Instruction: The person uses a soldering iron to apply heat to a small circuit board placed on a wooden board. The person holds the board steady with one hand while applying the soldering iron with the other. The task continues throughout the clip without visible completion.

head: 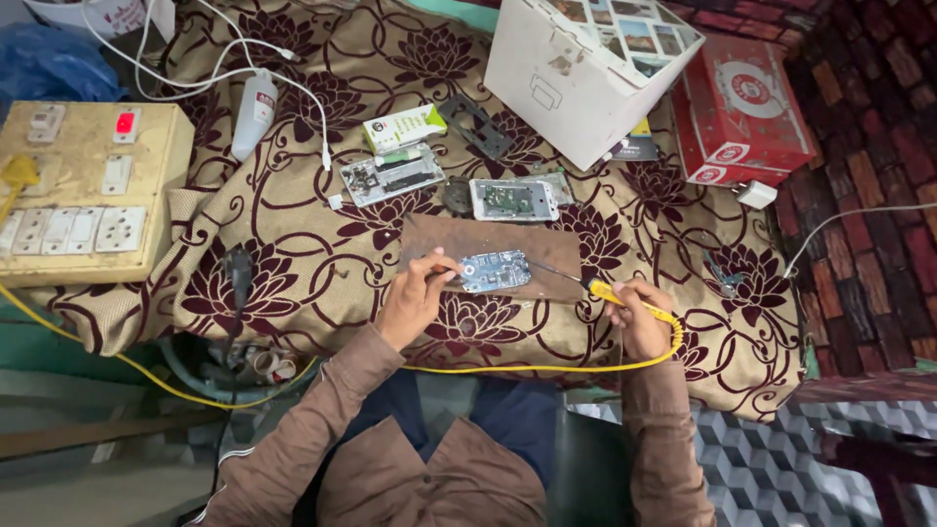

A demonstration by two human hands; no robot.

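Head view — right hand (639, 317) gripping yellow soldering iron (586, 283), tip up-left toward circuit board (495, 271) — left hand (415, 298) pinching thin tool (437, 260).

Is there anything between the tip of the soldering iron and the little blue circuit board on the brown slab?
Nothing visible does. The right hand holds the yellow-handled soldering iron, its thin tip angled toward the small blue circuit board over bare flat brown slab. The left hand works at the board's opposite, left edge.

Matt patterned cloth (322, 263), rough brown board (488, 244), glossy circuit board (495, 271), yellow plastic soldering iron (625, 298)
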